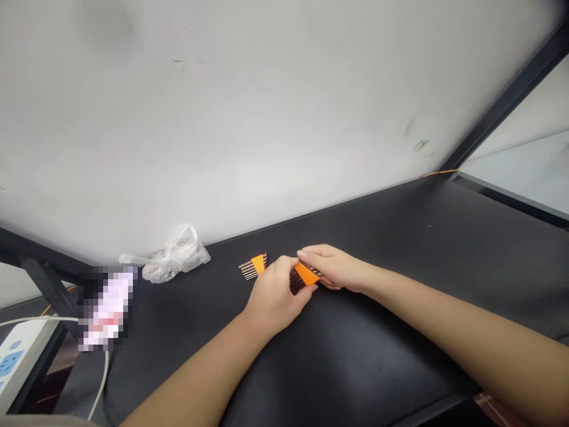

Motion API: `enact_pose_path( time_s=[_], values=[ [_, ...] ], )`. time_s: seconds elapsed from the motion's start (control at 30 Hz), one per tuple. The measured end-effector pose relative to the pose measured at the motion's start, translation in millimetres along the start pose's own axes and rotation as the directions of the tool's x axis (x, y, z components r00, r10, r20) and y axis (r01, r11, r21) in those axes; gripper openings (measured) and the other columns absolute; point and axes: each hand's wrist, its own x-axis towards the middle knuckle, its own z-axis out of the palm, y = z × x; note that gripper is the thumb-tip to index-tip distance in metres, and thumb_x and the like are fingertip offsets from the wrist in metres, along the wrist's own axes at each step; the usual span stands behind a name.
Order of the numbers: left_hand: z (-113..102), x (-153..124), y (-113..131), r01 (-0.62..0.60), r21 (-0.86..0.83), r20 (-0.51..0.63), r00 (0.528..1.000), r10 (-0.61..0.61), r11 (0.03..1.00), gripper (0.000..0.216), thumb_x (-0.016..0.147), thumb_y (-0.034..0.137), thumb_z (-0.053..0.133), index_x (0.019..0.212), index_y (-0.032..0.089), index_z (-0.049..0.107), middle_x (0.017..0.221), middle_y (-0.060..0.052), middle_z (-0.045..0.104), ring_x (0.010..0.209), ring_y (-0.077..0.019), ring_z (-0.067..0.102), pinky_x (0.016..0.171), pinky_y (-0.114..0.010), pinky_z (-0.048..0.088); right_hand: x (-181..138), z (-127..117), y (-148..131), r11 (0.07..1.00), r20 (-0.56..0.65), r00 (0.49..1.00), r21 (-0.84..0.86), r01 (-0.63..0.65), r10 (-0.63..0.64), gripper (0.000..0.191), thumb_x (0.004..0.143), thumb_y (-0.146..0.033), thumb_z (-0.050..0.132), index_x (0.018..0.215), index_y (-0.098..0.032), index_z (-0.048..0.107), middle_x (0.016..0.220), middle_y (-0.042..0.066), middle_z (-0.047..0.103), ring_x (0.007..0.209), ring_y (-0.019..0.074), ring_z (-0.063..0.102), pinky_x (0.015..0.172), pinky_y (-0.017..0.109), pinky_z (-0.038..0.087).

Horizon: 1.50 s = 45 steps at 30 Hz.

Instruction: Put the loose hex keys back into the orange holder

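Both hands are on an orange holder (307, 274) with several dark metal rods through it, which looks like a drill bit set. My left hand (276, 293) is closed around its left side, thumb below and fingers above. At the other end, my right hand (331, 265) pinches the rod ends with thumb and fingers, and the palm side is partly hidden. Just behind my left hand, a second drill bit set (258, 265) lies on the black tabletop (400, 249), its rods graded in length in a similar orange holder.
Against the grey wall (249, 118) sits a crumpled clear plastic bag (178, 256). A blurred-out pinkish item (109, 308) is at the left edge of the table. Beside it are a white power strip (24, 350) and a white cable (105, 376). Black frame posts (502, 98) bound the sides.
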Motion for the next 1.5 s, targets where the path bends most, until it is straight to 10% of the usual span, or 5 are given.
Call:
enact_pose_path(
  time_s=[1.23, 1.5],
  values=[
    [4, 0, -1, 0.127, 0.177, 0.074, 0.987, -0.141, 0.976, 0.041, 0.080, 0.041, 0.075, 0.110, 0.025, 0.053, 0.098, -0.003, 0.069, 0.080, -0.0235, 0.069, 0.063, -0.034, 0.050, 4, -27, 7, 0.998, -0.295, 0.955, -0.052, 0.018, -0.033, 0.049, 0.091, -0.069, 0.058, 0.076, -0.024, 0.044, 0.051, -0.009, 0.031, 0.033, 0.0065, 0.024, 0.027, 0.021, 0.021],
    [4, 0, -1, 0.098, 0.215, 0.086, 0.989, -0.119, 0.972, 0.039, 0.082, 0.042, 0.072, 0.111, 0.025, 0.053, 0.100, -0.004, 0.070, 0.082, -0.0242, 0.070, 0.063, -0.033, 0.050, 3, -73, 8, 0.875, -0.282, 0.956, -0.441, -0.202, 0.078, 0.055, 0.089, -0.078, 0.050, 0.079, -0.024, 0.050, 0.049, -0.004, 0.042, 0.031, 0.0116, 0.036, 0.031, 0.025, 0.018]
  ],
)
